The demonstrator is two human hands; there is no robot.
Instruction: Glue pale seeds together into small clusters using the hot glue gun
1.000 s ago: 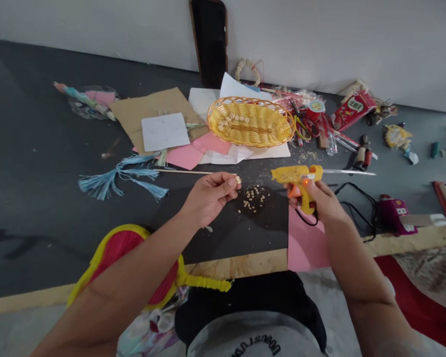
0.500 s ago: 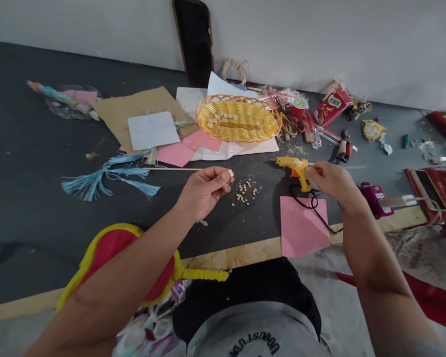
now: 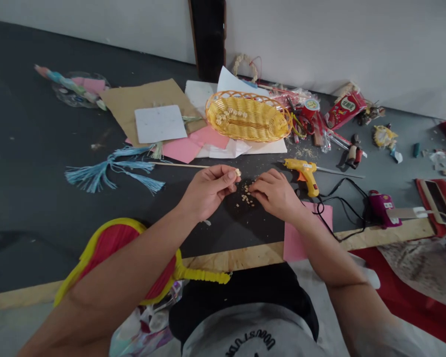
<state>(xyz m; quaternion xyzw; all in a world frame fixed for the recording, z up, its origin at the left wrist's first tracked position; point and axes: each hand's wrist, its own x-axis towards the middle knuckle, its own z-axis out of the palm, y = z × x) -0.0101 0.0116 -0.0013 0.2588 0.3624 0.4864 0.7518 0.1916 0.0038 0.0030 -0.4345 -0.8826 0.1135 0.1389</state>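
- L hand (image 3: 204, 193): thumb & fingers pinched together on a thin stick (image 3: 178, 164); a pale cluster (image 3: 238, 172) shows at the fingertips, by the stick's R end (can't tell if it's fixed on).
- R hand (image 3: 275, 196): fingertips down at the small pale bits (image 3: 246, 200) on the dark tabletop (image 3: 223, 233); can't tell if they're closed on one or only touching.
- Doing it well, prob.: take one bit at a time by its edges, w/ a light pinch, so the rest don't scatter; hold the stick level & steady meanwhile; mind the glue gun (image 3: 306, 171), nozzle pointing L near the R knuckles, poss. hot.
- Rel. to grip: stick runs L from the L hand, approx. level, toward the blue tassel (image 3: 91, 176); cluster sits just past the L thumb tip; loose bits lie between the hands, partly under the R fingers; gun lies beyond the R hand, apart from both grips.
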